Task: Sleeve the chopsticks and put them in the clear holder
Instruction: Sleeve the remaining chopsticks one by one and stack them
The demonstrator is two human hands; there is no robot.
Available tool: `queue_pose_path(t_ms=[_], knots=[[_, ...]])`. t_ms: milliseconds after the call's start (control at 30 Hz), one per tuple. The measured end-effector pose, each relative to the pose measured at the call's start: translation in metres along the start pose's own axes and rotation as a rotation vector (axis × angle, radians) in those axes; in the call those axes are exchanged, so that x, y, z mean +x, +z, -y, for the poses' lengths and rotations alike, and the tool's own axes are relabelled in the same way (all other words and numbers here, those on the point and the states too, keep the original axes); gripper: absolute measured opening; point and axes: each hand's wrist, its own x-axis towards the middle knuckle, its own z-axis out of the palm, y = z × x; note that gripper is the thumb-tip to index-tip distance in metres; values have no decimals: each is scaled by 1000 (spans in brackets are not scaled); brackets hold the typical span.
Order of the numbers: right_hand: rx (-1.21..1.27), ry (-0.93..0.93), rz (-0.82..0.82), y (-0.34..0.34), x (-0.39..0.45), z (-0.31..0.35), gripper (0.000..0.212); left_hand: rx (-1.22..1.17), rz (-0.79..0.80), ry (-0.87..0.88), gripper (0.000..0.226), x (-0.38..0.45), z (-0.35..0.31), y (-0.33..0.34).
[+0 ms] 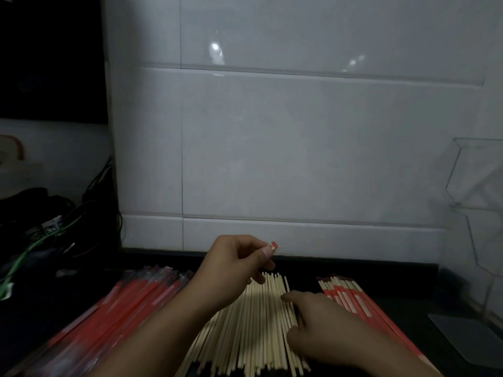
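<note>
Bare chopsticks fan under my right grip, fingers resting uncurled on them; left grip pinches a red sleeve, so next I'd pick a pair.

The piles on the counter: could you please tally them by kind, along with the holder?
Pile of bare chopsticks: 1
Pile of red sleeves: 1
Pile of sleeved chopsticks: 1
Clear holder: 1
Total: 4
</note>
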Motion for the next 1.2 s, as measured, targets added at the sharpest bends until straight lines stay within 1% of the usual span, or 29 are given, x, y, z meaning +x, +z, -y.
queue_pose_path(t_ms=[100,233,300,333,367,433,500,533,600,633,700,767,867,1000,1200], knots=[[-7,37,11,0,0,3,66,7,-3,-1,14,0,1,0],[71,40,-42,0,0,1,57,18,-10,1,13,0,1,-1],[178,16,-117,-4,4,-4,38,14,-13,-3,14,0,0,-1],[275,11,-180,-8,5,-5,25,9,-17,-5,14,0,0,-2],[418,13,-258,-12,6,-6,17,3,-22,-7,15,0,0,-2],[777,-1,-413,-22,4,-8,27,-10,-27,-16,15,-1,0,-4],[1048,-82,-532,-33,-1,-10,35,-7,-21,-17,16,-1,0,-4],[1138,-143,-578,-37,-4,-10,34,-3,-17,-15,16,-1,0,-4],[1276,-251,-664,-42,-6,-12,22,-1,-7,-10,16,-1,0,-4],[1317,-275,-716,-44,-6,-13,20,-1,-1,-7,16,-1,0,-4],[1333,-268,-811,-48,-7,-15,26,2,19,2,15,-1,0,-3],[1336,-235,-918,-51,-8,-17,21,-4,37,4,13,-2,0,-2],[1336,-191,-1032,-54,-8,-21,26,1,65,2,13,-2,-1,-1],[1392,-158,-1085,-57,-9,-21,28,10,86,3,13,-2,-1,-1],[1402,-151,-1086,-56,-7,-23,28,-16,97,-5,13,-2,-1,-1]])
